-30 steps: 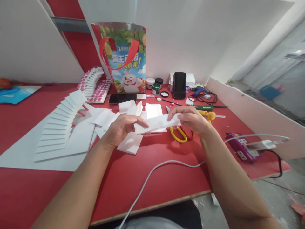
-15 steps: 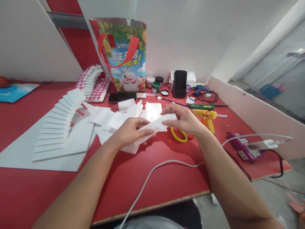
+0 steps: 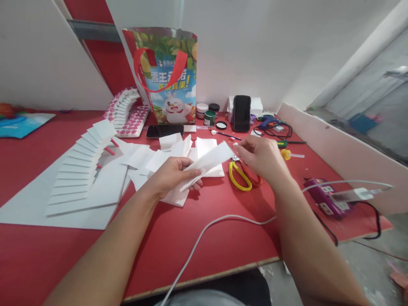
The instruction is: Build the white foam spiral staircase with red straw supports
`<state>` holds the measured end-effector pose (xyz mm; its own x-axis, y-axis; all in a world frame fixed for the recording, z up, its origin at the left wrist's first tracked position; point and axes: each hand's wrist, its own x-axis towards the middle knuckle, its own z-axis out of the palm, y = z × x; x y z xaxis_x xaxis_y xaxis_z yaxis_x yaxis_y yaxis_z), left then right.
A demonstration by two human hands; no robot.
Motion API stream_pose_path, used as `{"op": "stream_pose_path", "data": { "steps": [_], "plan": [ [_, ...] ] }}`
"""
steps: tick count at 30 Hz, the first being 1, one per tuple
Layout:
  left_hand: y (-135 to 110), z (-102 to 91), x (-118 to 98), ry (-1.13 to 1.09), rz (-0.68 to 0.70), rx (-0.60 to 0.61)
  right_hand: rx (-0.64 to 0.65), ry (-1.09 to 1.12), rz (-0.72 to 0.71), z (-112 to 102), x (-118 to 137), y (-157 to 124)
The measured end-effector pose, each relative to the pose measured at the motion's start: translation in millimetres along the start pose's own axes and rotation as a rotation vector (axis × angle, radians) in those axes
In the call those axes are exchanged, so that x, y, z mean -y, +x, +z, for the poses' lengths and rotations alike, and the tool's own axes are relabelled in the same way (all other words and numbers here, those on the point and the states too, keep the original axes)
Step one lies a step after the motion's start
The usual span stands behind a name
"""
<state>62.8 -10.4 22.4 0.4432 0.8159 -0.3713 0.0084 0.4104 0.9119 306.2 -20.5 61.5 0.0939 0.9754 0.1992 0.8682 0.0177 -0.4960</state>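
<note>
My left hand (image 3: 178, 176) is closed on a folded strip of white paper (image 3: 210, 159), thumb on top and fingers beneath. The strip slants up to the right over loose white paper pieces (image 3: 149, 161). At the strip's far end my right hand (image 3: 263, 155) is pinched, apart from the paper. A small white piece (image 3: 235, 144), too small to name, shows at its fingertips. Under and beside that hand lie scissors (image 3: 239, 177) with yellow and red handles. The yellow glue gun (image 3: 286, 154) is mostly hidden behind my right hand.
White fanned panels (image 3: 75, 170) rest on a white board (image 3: 25, 204) at the left. Along the back stand a printed bag (image 3: 174, 80), paint jars (image 3: 209, 117) and an upright phone (image 3: 241, 112). A white cable (image 3: 219, 219) crosses the red table; a purple box (image 3: 328, 197) sits right.
My right hand has let go of the paper strip and moved right, fingers now pinched. The strip stays in my left hand, its far end now raised and free.
</note>
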Motion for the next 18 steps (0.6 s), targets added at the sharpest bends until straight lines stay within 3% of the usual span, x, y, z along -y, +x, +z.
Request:
{"op": "stream_pose_path", "data": {
  "steps": [3, 5, 7, 14, 16, 18],
  "plan": [
    [2, -2.1, 0, -0.114, 0.077, -0.117, 0.280, -0.473, 0.076, -6, 8, -7],
    [2, -2.5, -2, -0.190, 0.135, -0.182, 0.464, -0.617, 0.104, -1, 11, -9],
    [2, -2.4, -4, -0.246, 0.174, -0.231, 0.542, -0.665, 0.112, 7, 12, -9],
    [4, -5.4, -1, -0.294, 0.173, -0.262, 0.522, -0.583, 0.165, 23, -3, 2],
    [5, -7.1, 0, -0.312, 0.174, -0.267, 0.479, -0.467, 0.196, 20, -9, 6],
    [5, -8.5, -1, -0.330, 0.174, -0.272, 0.429, -0.216, 0.229, 15, -13, 7]
  ]
}}
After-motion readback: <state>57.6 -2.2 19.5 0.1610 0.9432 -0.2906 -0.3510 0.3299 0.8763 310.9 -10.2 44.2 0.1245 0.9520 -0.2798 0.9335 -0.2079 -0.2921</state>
